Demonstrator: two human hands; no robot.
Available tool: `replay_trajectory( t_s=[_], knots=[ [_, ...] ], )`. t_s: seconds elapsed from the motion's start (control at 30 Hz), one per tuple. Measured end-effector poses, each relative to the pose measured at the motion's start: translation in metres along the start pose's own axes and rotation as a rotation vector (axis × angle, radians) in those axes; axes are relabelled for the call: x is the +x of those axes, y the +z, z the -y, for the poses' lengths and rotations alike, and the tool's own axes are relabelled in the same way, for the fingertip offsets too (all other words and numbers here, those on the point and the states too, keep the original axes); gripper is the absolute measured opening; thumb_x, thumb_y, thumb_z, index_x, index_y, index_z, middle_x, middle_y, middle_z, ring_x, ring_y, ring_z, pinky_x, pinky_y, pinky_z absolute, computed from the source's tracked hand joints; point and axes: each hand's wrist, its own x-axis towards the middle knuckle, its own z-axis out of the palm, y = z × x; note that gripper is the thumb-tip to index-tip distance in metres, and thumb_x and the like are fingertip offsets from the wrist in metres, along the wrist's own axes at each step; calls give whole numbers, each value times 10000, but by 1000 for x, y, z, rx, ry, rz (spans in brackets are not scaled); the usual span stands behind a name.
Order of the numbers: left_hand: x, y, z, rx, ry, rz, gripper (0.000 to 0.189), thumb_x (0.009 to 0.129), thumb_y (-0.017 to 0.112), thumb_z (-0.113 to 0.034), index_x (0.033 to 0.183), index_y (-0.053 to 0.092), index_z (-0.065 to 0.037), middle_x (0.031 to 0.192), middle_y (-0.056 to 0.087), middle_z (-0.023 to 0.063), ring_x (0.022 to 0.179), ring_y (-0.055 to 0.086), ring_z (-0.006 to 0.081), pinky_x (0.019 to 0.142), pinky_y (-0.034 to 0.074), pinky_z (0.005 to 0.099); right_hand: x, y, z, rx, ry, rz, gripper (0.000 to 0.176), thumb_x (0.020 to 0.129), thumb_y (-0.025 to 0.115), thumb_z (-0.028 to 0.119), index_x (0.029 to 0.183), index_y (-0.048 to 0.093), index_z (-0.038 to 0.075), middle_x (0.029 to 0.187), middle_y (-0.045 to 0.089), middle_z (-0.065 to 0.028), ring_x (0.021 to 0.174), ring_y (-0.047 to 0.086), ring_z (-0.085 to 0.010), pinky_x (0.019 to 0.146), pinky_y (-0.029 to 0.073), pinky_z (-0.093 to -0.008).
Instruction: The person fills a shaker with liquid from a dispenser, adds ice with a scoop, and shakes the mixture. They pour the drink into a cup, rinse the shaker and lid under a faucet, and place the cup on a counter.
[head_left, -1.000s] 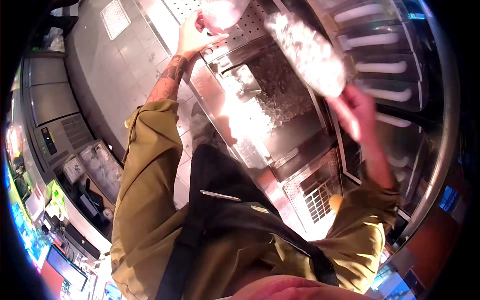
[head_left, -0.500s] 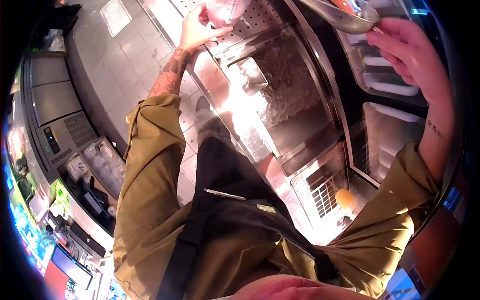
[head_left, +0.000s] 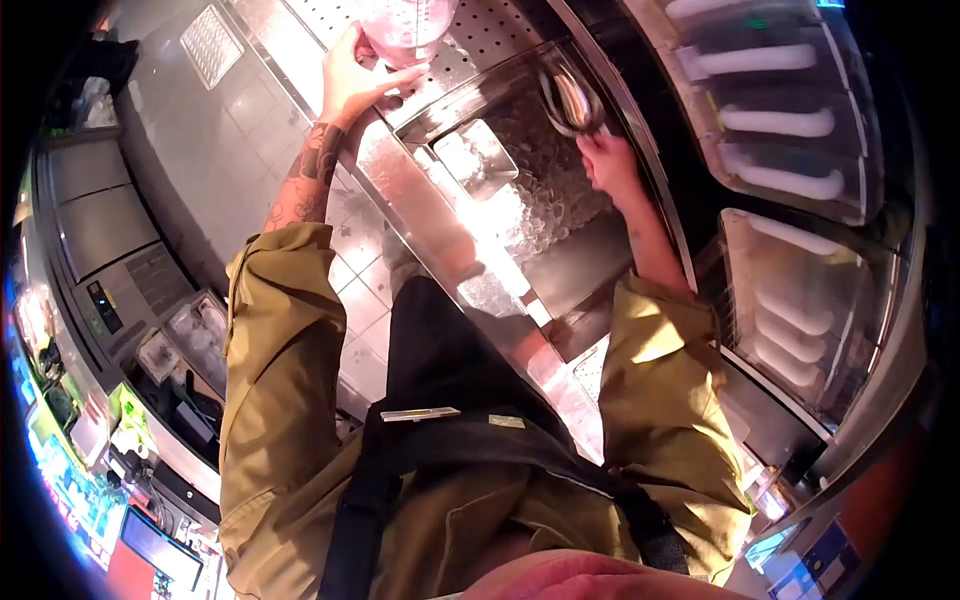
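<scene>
Up at the top, my left hand (head_left: 358,82) is curled around the lower part of a clear jug (head_left: 408,28) with markings, which looks pinkish in this light. The jug's top is cut off by the frame edge. The jug is over a perforated metal drainboard (head_left: 490,30). My right hand (head_left: 608,165) is closed on the handle of a metal ice scoop (head_left: 572,102), held over the far right part of a steel ice well. Loose ice (head_left: 560,205) fills part of that well. A square metal container (head_left: 475,158) sits at the ice's left side.
To the right stand clear-lidded bins (head_left: 775,120) with white bars or handles. A steel counter edge (head_left: 440,250) runs between my body and the well. Tiled floor (head_left: 230,130) and a cabinet with a vent (head_left: 120,270) are on the left.
My right hand has brought the scoop from the upper right, beside the bins, left and down over the ice well. My left hand stays at the jug; the view has shifted somewhat.
</scene>
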Motion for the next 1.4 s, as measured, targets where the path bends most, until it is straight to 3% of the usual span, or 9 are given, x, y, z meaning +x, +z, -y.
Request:
replay_trajectory(
  t_s=[0.13, 0.3, 0.5, 0.63, 0.77, 0.83, 1.13, 1.27, 1.4],
  knots=[
    [-1, -1, -12, -93, -101, -7, 646, 555, 903, -160, 1072, 557, 14, 981, 651, 75, 923, 607, 128, 848, 486, 278, -36, -4, -60, 144, 462, 180, 257, 915, 582, 329, 853, 634, 86, 582, 467, 46, 419, 360, -36, 351, 223, -217],
    [2, 4, 8, 21, -103, -59, 651, 547, 917, -181, 1042, 552, 30, 981, 658, 91, 908, 625, 132, 829, 501, 281, 53, 16, -231, -899, 254, 134, 232, 851, 640, 288, 878, 656, 59, 633, 580, -39, 481, 501, -122, 423, 372, -291],
    [7, 2, 19, 186, -23, -64, 656, 543, 914, -168, 1050, 560, 52, 1027, 654, 100, 929, 630, 151, 842, 502, 286, 124, 98, -258, -852, -110, -70, 229, 820, 661, 266, 888, 654, 47, 667, 610, -80, 540, 557, -165, 490, 420, -319],
    [0, -3, 29, 202, -78, -107, 684, 477, 897, -374, 983, 616, -8, 921, 659, 101, 821, 634, 195, 769, 497, 300, 136, 129, -251, -689, -311, -70, 233, 800, 676, 250, 894, 653, 39, 689, 629, -107, 580, 594, -193, 535, 451, -337],
    [1, 1, -4, 111, -275, -55, 648, 540, 894, -179, 1058, 576, 46, 1002, 652, 107, 892, 629, 152, 831, 497, 279, 108, 80, -227, -507, -487, -106, 241, 780, 690, 235, 901, 652, 30, 711, 649, -134, 620, 631, -222, 580, 483, -355],
    [2, 5, -18, 140, -337, -52, 627, 552, 884, -82, 1083, 576, 48, 1044, 643, 98, 940, 612, 136, 877, 480, 275, 81, 53, -206, -500, -347, -155, 236, 749, 719, 205, 883, 647, 24, 730, 653, -150, 632, 644, -233, 588, 485, -357],
    [1, -2, 14, -167, 22, 12, 636, 609, 832, -8, 1170, 536, 46, 1076, 639, 96, 999, 596, 154, 889, 480, 292, -97, -73, 19, -526, -438, -82, 194, 763, 714, 94, 932, 654, 19, 682, 606, -12, 596, 479, -50, 540, 414, -254],
    [0, -3, 10, -171, 40, 20, 645, 619, 829, -12, 1184, 525, 47, 1080, 638, 99, 1007, 597, 160, 891, 483, 297, -145, -87, 117, -402, -433, -42, 235, 801, 701, 67, 1029, 666, 16, 815, 629, 74, 586, 433, 7, 508, 353, -178],
    [-4, -7, -14, -128, 45, -6, 635, 634, 839, -52, 1181, 525, 27, 1074, 639, 101, 996, 608, 166, 889, 491, 299, -157, -63, 212, -331, -395, -10, 222, 846, 682, 106, 1056, 654, 38, 726, 585, 86, 506, 353, 25, 426, 230, -178]
  ],
)
